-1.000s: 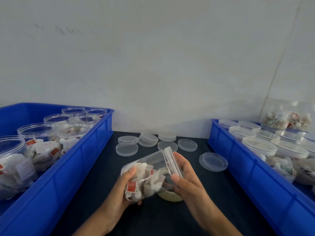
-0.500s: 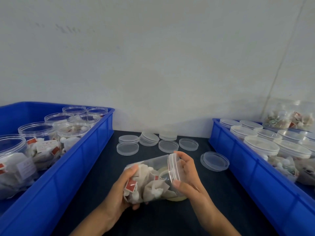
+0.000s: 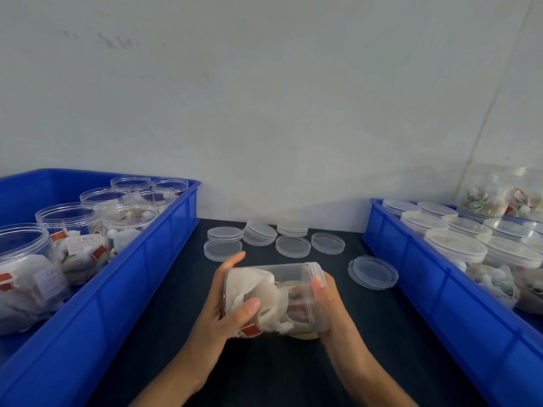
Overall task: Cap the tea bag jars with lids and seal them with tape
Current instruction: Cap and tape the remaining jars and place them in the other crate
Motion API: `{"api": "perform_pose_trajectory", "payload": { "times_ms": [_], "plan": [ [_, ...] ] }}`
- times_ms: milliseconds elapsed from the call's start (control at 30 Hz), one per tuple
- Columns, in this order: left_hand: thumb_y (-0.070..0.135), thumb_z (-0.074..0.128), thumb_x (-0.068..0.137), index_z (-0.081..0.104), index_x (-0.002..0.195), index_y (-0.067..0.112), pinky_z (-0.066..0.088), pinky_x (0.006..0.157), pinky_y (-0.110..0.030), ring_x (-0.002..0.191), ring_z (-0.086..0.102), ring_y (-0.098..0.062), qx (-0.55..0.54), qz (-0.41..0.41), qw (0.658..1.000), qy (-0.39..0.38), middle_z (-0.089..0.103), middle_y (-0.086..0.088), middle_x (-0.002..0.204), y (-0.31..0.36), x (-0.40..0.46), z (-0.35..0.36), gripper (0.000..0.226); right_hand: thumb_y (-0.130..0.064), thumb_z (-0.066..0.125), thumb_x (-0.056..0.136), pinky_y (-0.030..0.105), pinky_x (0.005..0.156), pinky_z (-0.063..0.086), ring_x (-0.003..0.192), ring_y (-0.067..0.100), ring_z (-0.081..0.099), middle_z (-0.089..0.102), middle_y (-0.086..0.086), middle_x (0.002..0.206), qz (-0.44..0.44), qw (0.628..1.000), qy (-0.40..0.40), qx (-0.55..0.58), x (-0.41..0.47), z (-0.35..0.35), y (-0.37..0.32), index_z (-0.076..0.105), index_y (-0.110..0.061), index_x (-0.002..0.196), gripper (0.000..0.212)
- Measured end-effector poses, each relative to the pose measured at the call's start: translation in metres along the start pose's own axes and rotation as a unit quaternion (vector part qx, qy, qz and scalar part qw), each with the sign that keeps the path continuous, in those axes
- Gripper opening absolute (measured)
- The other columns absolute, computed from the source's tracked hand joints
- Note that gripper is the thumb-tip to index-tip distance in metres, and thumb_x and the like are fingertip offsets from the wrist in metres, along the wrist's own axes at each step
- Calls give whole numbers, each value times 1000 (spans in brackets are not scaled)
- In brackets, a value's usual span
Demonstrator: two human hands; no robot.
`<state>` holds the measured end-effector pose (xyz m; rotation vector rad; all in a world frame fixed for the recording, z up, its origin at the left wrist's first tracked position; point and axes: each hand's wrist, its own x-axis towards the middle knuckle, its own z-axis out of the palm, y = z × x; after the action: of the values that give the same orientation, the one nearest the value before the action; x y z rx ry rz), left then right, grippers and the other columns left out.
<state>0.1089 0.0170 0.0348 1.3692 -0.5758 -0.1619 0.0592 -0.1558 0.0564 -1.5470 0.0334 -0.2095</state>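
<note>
A clear jar of tea bags (image 3: 264, 298) lies on its side between my hands, above the dark table. Its clear lid (image 3: 316, 286) is on the right end. My left hand (image 3: 223, 309) grips the jar's base, thumb across the front. My right hand (image 3: 326, 304) grips the lid end, fingers curled round the rim. A roll of pale tape (image 3: 302, 334) lies on the table under the jar, mostly hidden.
The left blue bin (image 3: 141, 277) holds several open jars of tea bags. The right blue bin (image 3: 435, 292) holds several lidded jars. Loose clear lids (image 3: 292, 245) lie on the dark table (image 3: 264, 374) at the back, one more lid (image 3: 372, 272) near the right bin.
The jar has tipped from a slant to lying level on its side and turned in my hands. Both hands shifted their hold around it.
</note>
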Motion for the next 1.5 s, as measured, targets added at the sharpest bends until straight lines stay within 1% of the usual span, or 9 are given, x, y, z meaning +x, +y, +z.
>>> {"api": "perform_pose_trajectory", "payload": {
  "times_ms": [200, 300, 400, 600, 800, 900, 1133, 1300, 1500],
  "plan": [
    [46, 78, 59, 32, 134, 57, 55, 84, -24, 113, 58, -3, 104, 70, 992, -21, 53, 28, 120, 4, -5, -1, 89, -66, 35, 81, 25, 67, 57, 94, 23, 72, 75, 7, 101, 33, 998, -16, 53, -15, -1, -9, 74, -25, 101, 60],
    [54, 73, 56, 42, 126, 52, 57, 72, -27, 101, 66, -9, 19, -12, 1000, -7, 59, 14, 119, 4, -5, 5, 77, -85, 36, 72, 32, 102, 45, 126, 20, 53, 54, 9, 139, -56, 996, -50, -39, -14, -6, -15, 46, -12, 140, 101],
    [56, 68, 56, 53, 127, 25, 50, 55, -27, 71, 64, -17, -79, -95, 992, -7, 66, -12, 107, 0, -5, 5, 78, -55, 41, 95, 28, 113, 31, 139, 1, 29, 27, -9, 156, -229, 956, -66, -169, -22, -6, -17, 31, -36, 143, 54],
    [51, 72, 57, 49, 124, 25, 51, 58, -29, 76, 66, -18, -95, -103, 990, -19, 65, -12, 113, 1, -8, 11, 76, -52, 43, 97, 30, 113, 27, 133, -15, 27, 38, -43, 134, -169, 977, 9, -131, -19, -7, -9, 36, -59, 136, 40],
    [49, 73, 65, 69, 112, 28, 50, 61, -31, 76, 67, -19, -147, -134, 980, -23, 72, -10, 103, 5, -8, 10, 51, -97, 40, 57, 7, 84, 38, 110, -17, 45, 45, -27, 127, -102, 988, -16, -118, -15, -5, -18, 25, -63, 137, 88],
    [60, 61, 68, 74, 104, 30, 50, 71, -35, 83, 70, -25, -176, -187, 966, -35, 72, -14, 108, 5, -8, 10, 49, -64, 45, 87, 1, 91, 36, 124, -14, 40, 39, -22, 136, -158, 970, -37, -178, -19, -3, -18, 26, -53, 143, 61],
    [60, 68, 52, 49, 130, 21, 50, 55, -26, 72, 66, -10, -58, -90, 994, 29, 63, -15, 116, 1, -5, 3, 89, -72, 62, 74, 40, 104, 44, 119, 13, 56, 52, -1, 131, -46, 997, 16, -61, -19, 2, -13, 43, -46, 131, 66],
    [60, 64, 58, 57, 125, 13, 48, 54, -27, 67, 60, -16, -87, -128, 988, -12, 68, -15, 96, 1, -8, 6, 82, -68, 54, 75, 7, 91, 41, 125, -18, 37, 40, -35, 135, -99, 990, 3, -98, -22, -1, -12, 29, -57, 140, 71],
    [46, 67, 69, 50, 128, 18, 51, 58, -30, 68, 62, -15, -75, -122, 990, -2, 70, -9, 96, 3, -5, 6, 67, -55, 57, 81, 39, 111, 39, 131, 12, 48, 53, -6, 139, -77, 995, 38, -40, -16, 3, -14, 47, -28, 140, 66]
  ]
}}
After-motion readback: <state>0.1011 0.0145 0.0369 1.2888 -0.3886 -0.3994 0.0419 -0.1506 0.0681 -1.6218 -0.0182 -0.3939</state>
